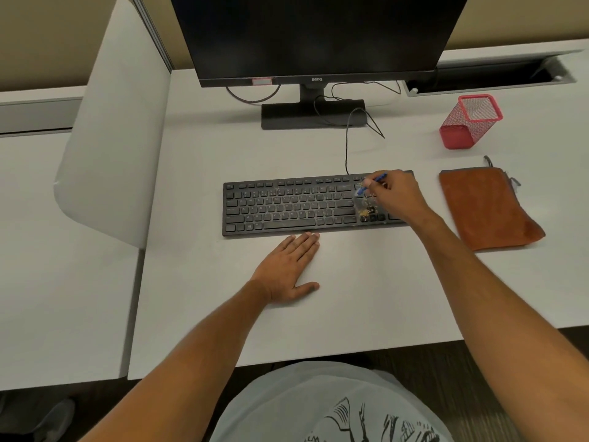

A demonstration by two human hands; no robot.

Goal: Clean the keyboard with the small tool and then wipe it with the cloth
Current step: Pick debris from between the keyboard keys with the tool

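A black keyboard [287, 205] lies flat on the white desk [350, 282], with dust and crumbs gathered around its arrow keys. My right hand [395, 194] hovers over the keyboard's right end and pinches a small blue tool [371, 183], whose tip points down at the keys above the arrows. My left hand [291, 266] rests flat on the desk just in front of the keyboard, fingers straight, fingertips near its front edge. An orange-brown cloth [487, 207] lies folded on the desk to the right of the keyboard, apart from both hands.
A dark monitor [318, 36] on its stand [314, 114] is behind the keyboard, with loose cables [349, 138] running to it. A red mesh pen holder [470, 122] stands at the back right. A grey divider panel [111, 138] borders the desk's left side.
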